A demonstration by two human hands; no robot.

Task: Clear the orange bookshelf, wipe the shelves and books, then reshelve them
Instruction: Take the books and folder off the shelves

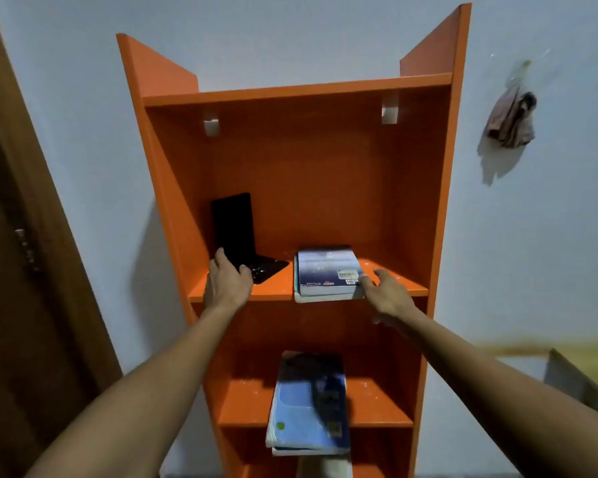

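Two bare forearms filled the bottom of the view, both reaching up and forward into the orange bookshelf (442, 160). Just beyond them, on the lower shelf (377, 405), lay a flat stack of books (304, 412), its light-blue cover uppermost and its front edge jutting out past the shelf lip. Up on the middle shelf (277, 284), the left hand (227, 282) was down at the base of a black metal bookend (233, 229), fingers spread loosely over its flat foot, thumb out to the left; whether it truly gripped the plate could not be told. The bookend's upright stood tall near the left wall of the shelf. To the right, a second stack of books (327, 274) lay flat, dark-blue cover with a white barcode label on top, also overhanging the front edge. The right hand (387, 293) was open, fingers fanned, fingertips touching the stack's right front corner, holding nothing. The top compartment was bare apart from two white brackets. Off to the right, a brownish cloth (510, 120) hung on the pale wall (532, 236).
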